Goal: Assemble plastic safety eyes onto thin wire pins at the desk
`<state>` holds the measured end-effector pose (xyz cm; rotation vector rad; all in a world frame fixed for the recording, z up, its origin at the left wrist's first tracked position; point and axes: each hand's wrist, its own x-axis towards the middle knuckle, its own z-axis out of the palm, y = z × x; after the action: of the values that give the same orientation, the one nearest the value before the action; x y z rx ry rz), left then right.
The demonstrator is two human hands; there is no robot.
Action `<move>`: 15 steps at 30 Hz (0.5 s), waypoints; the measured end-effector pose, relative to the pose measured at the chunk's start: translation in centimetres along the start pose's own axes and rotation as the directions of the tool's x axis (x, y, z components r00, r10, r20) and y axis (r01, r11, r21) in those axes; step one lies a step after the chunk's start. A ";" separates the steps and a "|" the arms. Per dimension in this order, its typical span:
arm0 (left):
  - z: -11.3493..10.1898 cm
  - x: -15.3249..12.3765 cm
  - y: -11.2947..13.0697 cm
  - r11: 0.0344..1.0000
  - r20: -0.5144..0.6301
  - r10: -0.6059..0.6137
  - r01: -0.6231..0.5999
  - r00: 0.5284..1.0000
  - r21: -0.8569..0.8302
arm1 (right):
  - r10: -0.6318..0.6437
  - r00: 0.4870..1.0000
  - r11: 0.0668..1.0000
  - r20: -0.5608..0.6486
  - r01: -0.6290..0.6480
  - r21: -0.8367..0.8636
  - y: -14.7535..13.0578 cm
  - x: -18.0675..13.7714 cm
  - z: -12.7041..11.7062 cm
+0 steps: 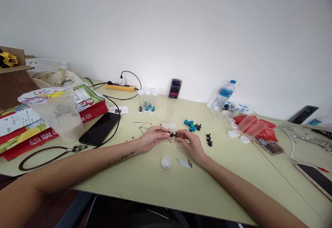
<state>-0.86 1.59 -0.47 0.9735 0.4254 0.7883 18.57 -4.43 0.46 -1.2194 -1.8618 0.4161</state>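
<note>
We pinched a small black part (pixel 173 135) with left hand (pixel 153 139) and right hand (pixel 190 144), above the counter (pixel 129 183). Several tubes (pixel 146 101) stood capped, parts inside; blue pieces (pixel 192 128), black pieces (pixel 209 140) and hex keys (pixel 184 163) lay loose, not yet in tubes.

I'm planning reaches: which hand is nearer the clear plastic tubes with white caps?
Left. The left hand is in front of the white-capped tubes; the right hand is farther off, to their right.
</note>
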 end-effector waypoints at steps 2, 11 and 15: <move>0.0 0.0 0.0 1.000 -0.004 -0.004 0.004 1.000 -0.003 | 0.024 1.000 1.000 0.013 -0.024 0.004 0.1 0.0 0.0; 0.0 0.0 0.0 1.000 -0.008 -0.012 0.012 1.000 -0.013 | -0.011 1.000 1.000 -0.006 0.011 -0.012 0.0 0.0 0.0; 0.0 0.0 0.0 1.000 0.008 -0.020 0.020 1.000 0.005 | -0.006 1.000 1.000 0.009 0.007 -0.019 0.2 0.0 0.0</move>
<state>-0.83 1.60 -0.42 0.9754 0.4296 0.7658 18.65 -4.38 0.30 -1.2255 -1.8804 0.4018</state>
